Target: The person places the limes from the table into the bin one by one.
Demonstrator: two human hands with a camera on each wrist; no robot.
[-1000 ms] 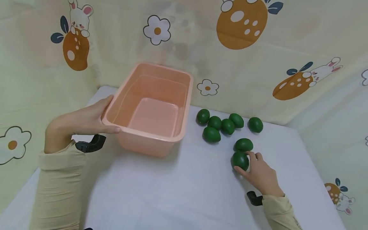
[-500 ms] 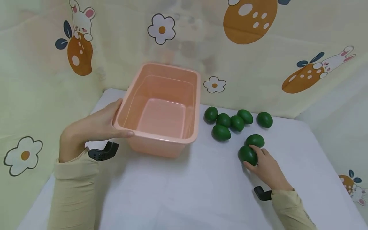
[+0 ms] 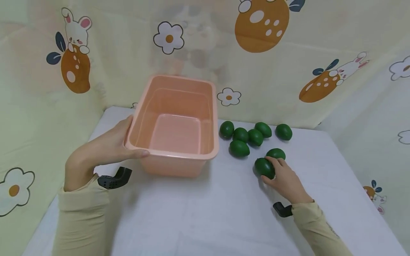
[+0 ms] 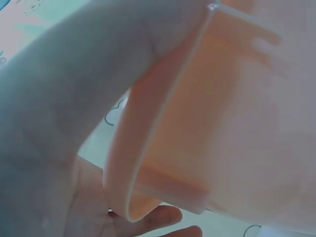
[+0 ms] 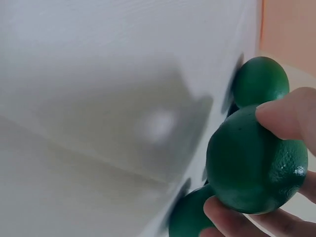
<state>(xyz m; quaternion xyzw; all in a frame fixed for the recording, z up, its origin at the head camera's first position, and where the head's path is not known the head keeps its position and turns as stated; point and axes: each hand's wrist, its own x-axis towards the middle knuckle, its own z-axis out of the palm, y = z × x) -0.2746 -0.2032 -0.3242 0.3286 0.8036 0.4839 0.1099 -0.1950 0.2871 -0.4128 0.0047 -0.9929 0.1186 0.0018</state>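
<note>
My left hand (image 3: 105, 147) grips the near left corner of a pink plastic tub (image 3: 176, 155). Its thumb lies along the front rim, and fingers show beneath the rim in the left wrist view. The inside of the tub is bare. To the right, my right hand (image 3: 288, 181) holds a dark green lime (image 3: 264, 168) between thumb and fingers. Up close in the right wrist view, the thumb presses one side of that lime (image 5: 252, 163) and fingertips support the other. Just behind it is another lime (image 3: 276, 153), partly covered by the hand.
Several more limes (image 3: 239, 148) lie grouped beside the tub's right side, one lime (image 3: 283, 132) a little apart near the table's back edge. White cloth covers the table (image 3: 192, 220). A patterned curtain (image 3: 272, 81) hangs directly behind.
The held lime has moved slightly left and away from me, coming partly clear of the lime behind it. My left hand keeps its grip on the tub. The head view has shifted a little.
</note>
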